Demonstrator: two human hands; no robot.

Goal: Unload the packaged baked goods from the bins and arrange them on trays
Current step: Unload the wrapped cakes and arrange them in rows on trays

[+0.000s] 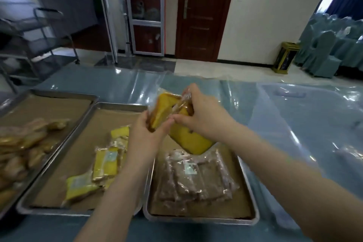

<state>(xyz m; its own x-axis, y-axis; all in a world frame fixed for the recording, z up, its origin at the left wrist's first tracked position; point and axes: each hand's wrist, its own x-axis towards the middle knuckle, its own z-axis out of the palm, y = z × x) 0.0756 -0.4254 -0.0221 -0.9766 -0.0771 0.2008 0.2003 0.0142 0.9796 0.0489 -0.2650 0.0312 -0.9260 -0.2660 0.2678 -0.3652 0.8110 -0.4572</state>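
Note:
Both hands hold wrapped yellow cakes above the trays. My left hand (146,133) grips one yellow cake package (162,111) by its lower edge. My right hand (204,116) holds a second yellow cake package (193,141) that hangs down over the right tray (247,220). That right tray carries a pile of brown packaged cakes (193,175). The middle tray (49,165) holds several yellow packaged cakes (105,165). On the left tray (59,93) lie golden packaged pastries (25,143). No bin is in view.
The trays sit on a table covered in blue cloth and clear plastic (294,120). A metal trolley (39,45) stands at the left. A dark wooden door (202,12), a small bin on the floor (284,58) and covered chairs (330,49) are beyond the table.

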